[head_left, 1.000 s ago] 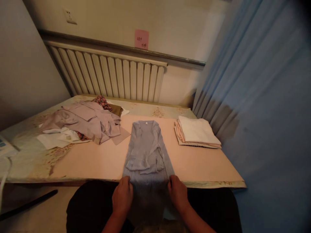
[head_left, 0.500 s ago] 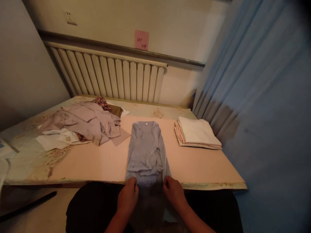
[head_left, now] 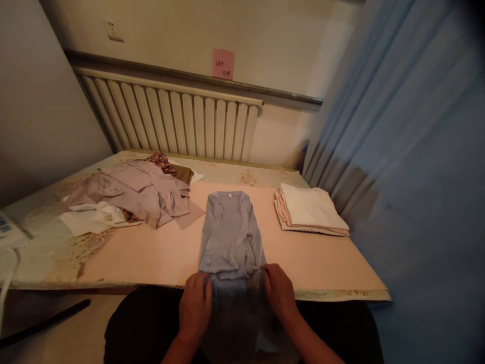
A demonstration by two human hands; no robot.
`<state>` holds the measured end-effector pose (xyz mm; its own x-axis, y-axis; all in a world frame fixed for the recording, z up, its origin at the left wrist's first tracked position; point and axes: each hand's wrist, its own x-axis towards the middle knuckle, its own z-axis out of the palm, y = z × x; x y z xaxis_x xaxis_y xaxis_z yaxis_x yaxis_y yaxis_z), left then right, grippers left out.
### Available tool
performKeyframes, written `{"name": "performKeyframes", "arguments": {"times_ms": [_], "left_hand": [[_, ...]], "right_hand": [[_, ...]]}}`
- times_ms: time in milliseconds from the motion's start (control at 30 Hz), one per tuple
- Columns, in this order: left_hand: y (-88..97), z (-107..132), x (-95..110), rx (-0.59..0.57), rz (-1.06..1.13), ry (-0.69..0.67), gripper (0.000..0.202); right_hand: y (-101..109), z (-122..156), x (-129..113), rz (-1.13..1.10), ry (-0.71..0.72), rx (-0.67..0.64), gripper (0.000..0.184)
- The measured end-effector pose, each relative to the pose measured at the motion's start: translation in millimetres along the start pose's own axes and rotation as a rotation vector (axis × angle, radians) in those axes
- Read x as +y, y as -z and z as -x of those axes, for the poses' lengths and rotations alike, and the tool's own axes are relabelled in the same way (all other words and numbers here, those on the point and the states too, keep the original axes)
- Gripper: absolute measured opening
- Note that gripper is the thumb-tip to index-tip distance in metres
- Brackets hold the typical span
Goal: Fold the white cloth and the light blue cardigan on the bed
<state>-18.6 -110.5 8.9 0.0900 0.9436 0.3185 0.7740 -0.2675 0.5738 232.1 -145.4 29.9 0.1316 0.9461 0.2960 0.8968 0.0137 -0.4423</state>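
A grey-blue ribbed knit top point(head_left: 228, 230) lies lengthwise in front of me, its neckline with a small label at the far end. The sleeves are folded in over the body, and the near end hangs past the table edge toward my lap. My left hand point(head_left: 195, 303) is closed on the garment's left side near the edge, thumb toward the cloth. On the other side, my right hand point(head_left: 279, 293) pinches the right side, slightly higher up. Part of the hanging cloth is dark and blurred between the hands.
A loose heap of mauve, white and patterned clothes point(head_left: 140, 192) lies at the left. At the right stands a folded stack point(head_left: 312, 207) with white cloth on top. A pink mat point(head_left: 151, 255) covers the table's middle. Beyond are a radiator point(head_left: 170, 111) and, rightward, a blue curtain point(head_left: 409, 151).
Both hands have shifted slightly outward, the right one also up along the garment's side. The top still lies in the same place, and the view has tilted a little.
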Motion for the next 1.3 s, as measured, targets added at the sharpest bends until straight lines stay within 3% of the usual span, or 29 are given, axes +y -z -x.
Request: {"name": "performKeyframes", "arguments": {"times_ms": [100, 233, 333, 567, 667, 800, 933, 1033, 1167, 1300], "left_hand": [[1.5, -16, 1, 0.143, -0.074, -0.112, 0.035], [-12.4, -30, -8, -0.013, -0.24, -0.208, 0.045], [-24.8, -31, -19, -0.113, -0.318, -0.25, 0.046], [-28.4, -22, -27, -0.063, -0.223, -0.255, 0.047], [-22.3, -9, -31, 0.055, -0.055, -0.131, 0.044], [-18.5, 17, -52, 0.184, 0.156, 0.211, 0.043], [-27.7, 28, -74, 0.095, 0.321, 0.56, 0.05], [-35.2, 24, -79, -0.019, 0.432, 0.6, 0.056], [-34.5, 19, -75, -0.05, 0.554, 0.642, 0.059], [-26.8, 18, -65, -0.067, 0.717, 0.653, 0.056]], "right_hand": [[-8, -15, 7, 0.088, 0.127, 0.099, 0.035], [-30, -23, 16, 0.22, 0.234, -0.063, 0.048], [-40, -21, 19, 0.237, 0.239, -0.122, 0.054], [-37, -23, 21, 0.139, 0.24, -0.113, 0.054], [-32, -12, 27, -0.054, 0.167, -0.028, 0.047], [-22, 20, 36, -0.346, -0.089, 0.117, 0.034], [-17, 46, 50, -0.566, -0.315, 0.049, 0.028], [-21, 53, 63, -0.714, -0.413, -0.028, 0.024], [-31, 55, 74, -0.872, -0.462, -0.131, 0.024], [-38, 55, 71, -0.958, -0.474, -0.202, 0.026]]}}
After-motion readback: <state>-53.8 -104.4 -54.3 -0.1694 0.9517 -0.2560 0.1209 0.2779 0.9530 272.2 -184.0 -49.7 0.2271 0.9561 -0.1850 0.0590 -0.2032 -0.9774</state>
